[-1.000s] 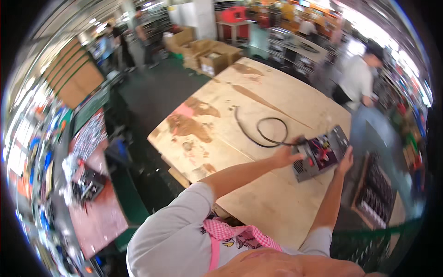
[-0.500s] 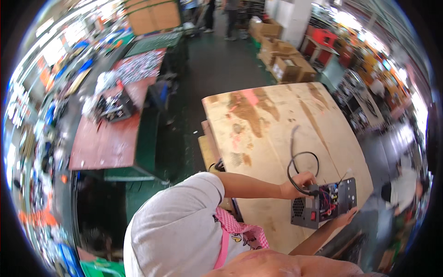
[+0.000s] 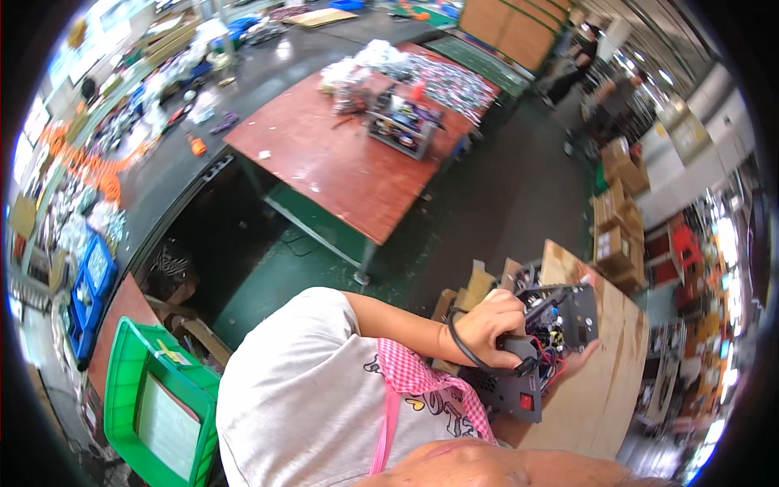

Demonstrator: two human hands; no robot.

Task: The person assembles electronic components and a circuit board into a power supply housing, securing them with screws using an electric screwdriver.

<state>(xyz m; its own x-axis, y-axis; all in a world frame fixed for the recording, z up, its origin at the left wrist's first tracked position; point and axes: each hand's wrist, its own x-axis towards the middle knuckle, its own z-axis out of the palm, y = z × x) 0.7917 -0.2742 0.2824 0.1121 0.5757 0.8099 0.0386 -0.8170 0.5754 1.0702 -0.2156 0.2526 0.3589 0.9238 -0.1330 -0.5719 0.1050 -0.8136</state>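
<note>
Both hands hold a dark grey metal device case (image 3: 513, 393) with its side uncovered, tilted over the near part of a wooden table (image 3: 604, 381). Inside it show red, blue and black wires and small parts. A red switch (image 3: 527, 402) sits on its end panel. My left hand (image 3: 493, 326) is closed on the upper edge, thumb on the near side. A thick black cable (image 3: 459, 341) loops by my left wrist and runs to the end panel. My right hand (image 3: 578, 359) grips the far lower side, mostly hidden behind the case.
A red-topped table (image 3: 324, 170) bears another opened device (image 3: 403, 126), plastic bags and many small parts. Left of me stands a green crate (image 3: 122, 406). Cardboard boxes (image 3: 614, 243) line the aisle, where two people (image 3: 613, 101) stand. A dark bench (image 3: 174, 174) runs along the left.
My view has swung left, bringing the green crate into sight. The device case has come closer to my body, and the cable now loops by my left wrist instead of lying on the table.
</note>
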